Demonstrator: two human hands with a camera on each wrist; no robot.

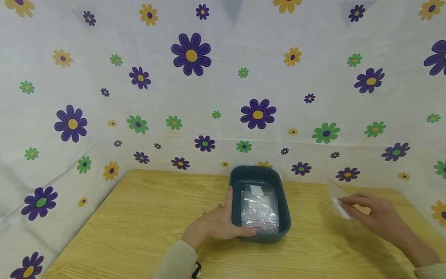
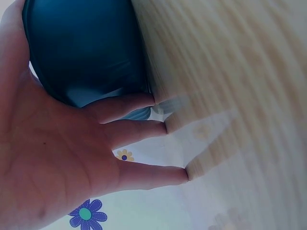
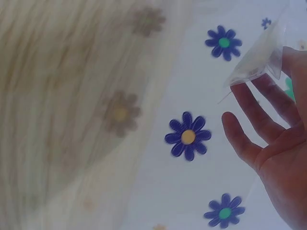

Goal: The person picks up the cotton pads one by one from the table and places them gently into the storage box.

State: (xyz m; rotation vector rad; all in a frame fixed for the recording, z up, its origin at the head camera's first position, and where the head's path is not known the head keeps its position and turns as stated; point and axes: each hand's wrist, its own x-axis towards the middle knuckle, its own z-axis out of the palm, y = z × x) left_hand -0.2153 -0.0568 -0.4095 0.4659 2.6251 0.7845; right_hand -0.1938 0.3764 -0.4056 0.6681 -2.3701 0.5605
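A dark teal plastic bin point(image 1: 285, 217) stands on the table, holding a stack of clear zip bags point(image 1: 259, 207). My left hand point(image 1: 217, 223) rests at its near left corner. The thumb lies over the near rim and the index finger along the left side. In the left wrist view the other fingers point(image 2: 148, 177) are straight, spread beside the bin wall point(image 2: 91, 52), tips at the tabletop. To the right of the bin, my right hand point(image 1: 378, 217) pinches a clear plastic bag point(image 3: 259, 55) between thumb and fingertips, raised over the table.
The wood-grain table point(image 1: 139, 232) reaches back to a white flowered cloth point(image 1: 216, 85) that hangs behind and on both sides. A small white slip point(image 1: 257, 190) shows on top of the stack in the bin.
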